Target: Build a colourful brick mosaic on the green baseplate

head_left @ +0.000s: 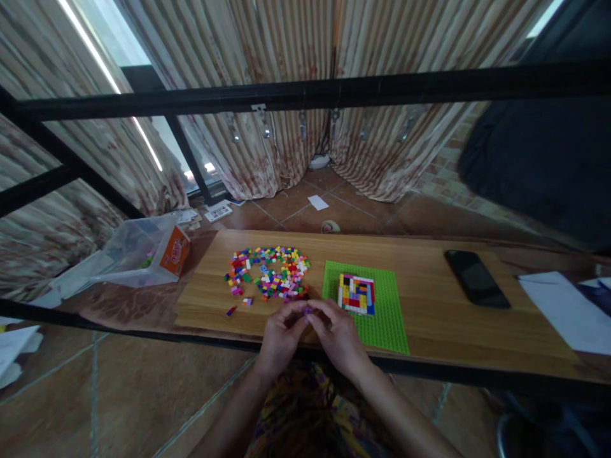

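My left hand (281,334) and my right hand (337,331) meet fingertip to fingertip over the front edge of the wooden board. Pinched between them is a small purple toy brick (307,312), mostly covered by my fingers. Just beyond my left hand lies a loose pile of small coloured bricks (281,273), with a few strays at its near left. Beside my right hand rests a green baseplate (389,318). On it stands a square build of multicoloured bricks (357,294), edged in white, red, blue and yellow.
A black phone (477,278) lies on the right of the wooden board (429,254), with white paper (554,312) past it. At the left, a clear plastic box (138,254) with an orange label lies tipped. A dark metal bar (305,95) crosses in front of striped curtains.
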{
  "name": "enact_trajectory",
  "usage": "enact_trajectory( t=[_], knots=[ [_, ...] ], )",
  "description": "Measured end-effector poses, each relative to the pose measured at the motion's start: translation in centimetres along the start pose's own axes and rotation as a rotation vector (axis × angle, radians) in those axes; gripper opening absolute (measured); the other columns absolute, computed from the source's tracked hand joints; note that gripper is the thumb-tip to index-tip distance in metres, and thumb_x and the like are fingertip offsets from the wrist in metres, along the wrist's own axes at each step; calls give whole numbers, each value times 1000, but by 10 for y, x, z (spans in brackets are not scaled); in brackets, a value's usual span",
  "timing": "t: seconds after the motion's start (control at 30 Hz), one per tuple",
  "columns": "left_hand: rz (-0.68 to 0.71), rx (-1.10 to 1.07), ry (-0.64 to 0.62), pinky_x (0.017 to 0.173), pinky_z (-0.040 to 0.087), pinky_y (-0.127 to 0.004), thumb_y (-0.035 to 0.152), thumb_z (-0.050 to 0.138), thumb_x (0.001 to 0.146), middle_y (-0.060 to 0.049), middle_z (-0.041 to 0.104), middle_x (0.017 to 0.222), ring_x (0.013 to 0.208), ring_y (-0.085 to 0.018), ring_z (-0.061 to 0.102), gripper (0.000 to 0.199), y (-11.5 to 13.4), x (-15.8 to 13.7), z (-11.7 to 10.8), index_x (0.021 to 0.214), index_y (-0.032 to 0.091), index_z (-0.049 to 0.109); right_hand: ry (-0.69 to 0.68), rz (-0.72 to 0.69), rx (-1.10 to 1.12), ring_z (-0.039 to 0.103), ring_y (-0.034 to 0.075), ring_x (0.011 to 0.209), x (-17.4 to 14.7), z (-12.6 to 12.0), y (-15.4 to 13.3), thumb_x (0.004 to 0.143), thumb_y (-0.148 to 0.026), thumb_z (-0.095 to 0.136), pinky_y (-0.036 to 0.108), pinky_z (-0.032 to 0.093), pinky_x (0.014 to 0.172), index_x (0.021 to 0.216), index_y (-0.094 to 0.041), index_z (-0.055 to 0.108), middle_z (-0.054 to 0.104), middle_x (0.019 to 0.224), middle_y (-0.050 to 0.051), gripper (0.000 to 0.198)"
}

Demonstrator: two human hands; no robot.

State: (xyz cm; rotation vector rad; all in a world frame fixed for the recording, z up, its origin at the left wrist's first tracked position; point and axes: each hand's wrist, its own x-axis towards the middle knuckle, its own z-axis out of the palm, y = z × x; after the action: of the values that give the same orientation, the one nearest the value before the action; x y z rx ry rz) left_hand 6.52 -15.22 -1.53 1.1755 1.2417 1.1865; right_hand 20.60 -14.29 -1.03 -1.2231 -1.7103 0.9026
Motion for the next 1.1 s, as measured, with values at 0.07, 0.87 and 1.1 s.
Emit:
enact_trajectory(
  t=[0.07,0.87,1.1],
  knots=[
    [-16,-26,-29,90,53,-34,24,66,77,-6,72,98,93,-19,68,27,-1,0,12,103,17,66,40,35,16,64,18,87,-5,-7,5,88,-26,54,32,51,79,107,-24,66,68,97,5,23],
    [127,334,-13,85,51,-33,20,57,82,-5,69,98,91,-19,65,21,-30,6,35,101,20,66,167,-144,-535,56,24,91,34,-84,65,88,-28,52,41,45,85,97,-24,72,71,94,6,22],
    [156,347,-22,86,51,-33,19,56,82,-6,68,98,91,-18,64,21,-33,9,34,101,20,66,202,-148,-507,56,24,95,32,-83,67,88,-31,54,42,46,88,95,-24,72,70,99,7,21]
  ],
)
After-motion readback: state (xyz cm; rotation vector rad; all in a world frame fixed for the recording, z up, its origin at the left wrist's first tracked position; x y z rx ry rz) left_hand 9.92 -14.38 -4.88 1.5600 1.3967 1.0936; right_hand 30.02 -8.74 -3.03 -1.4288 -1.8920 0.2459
